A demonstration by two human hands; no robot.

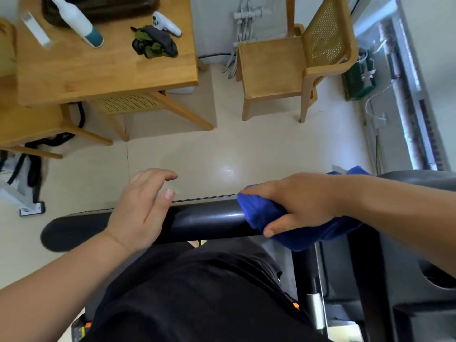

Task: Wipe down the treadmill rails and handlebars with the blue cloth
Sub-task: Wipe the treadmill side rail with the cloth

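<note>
Right hand (306, 203) grips blue cloth (261, 213) wrapped over black handlebar (209, 220); left hand (143, 206) hovers open left of cloth. Risk: bunched cloth slips off, bar's underside missed.

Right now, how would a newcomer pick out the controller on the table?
Find the wooden table at upper left. Near its right edge lies a dark crumpled cloth; the controller sits just beyond it. It alone is white with dark buttons.
</note>
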